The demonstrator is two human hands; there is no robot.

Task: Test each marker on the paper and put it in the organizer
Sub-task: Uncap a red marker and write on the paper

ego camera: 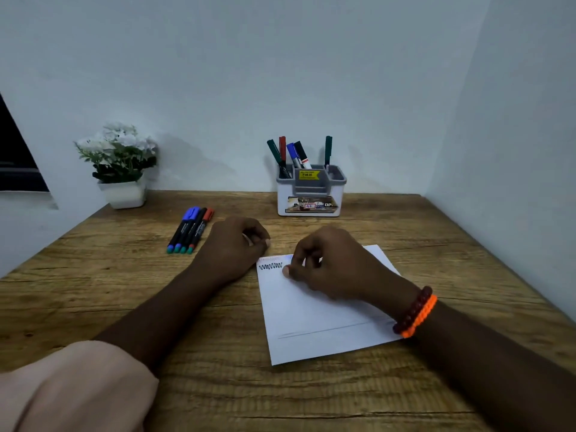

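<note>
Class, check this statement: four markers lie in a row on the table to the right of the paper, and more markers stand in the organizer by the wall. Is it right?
One detail is wrong. The head view shows the four markers lying to the left of the paper, not the right. The rest holds: more markers stand in the organizer by the wall.

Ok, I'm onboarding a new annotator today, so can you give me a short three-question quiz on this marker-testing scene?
1. True or false: the organizer already holds five markers.
2. How many loose markers lie on the table? A) two B) four C) six
3. Fill in: the dark zigzag scribble sits near the paper's top ____ corner.

Key: 1. True; they stand upright in it. 2. B; they lie side by side, left of the left hand. 3. Left; it is just left of the right hand, whose fingers are curled at the paper.
</note>
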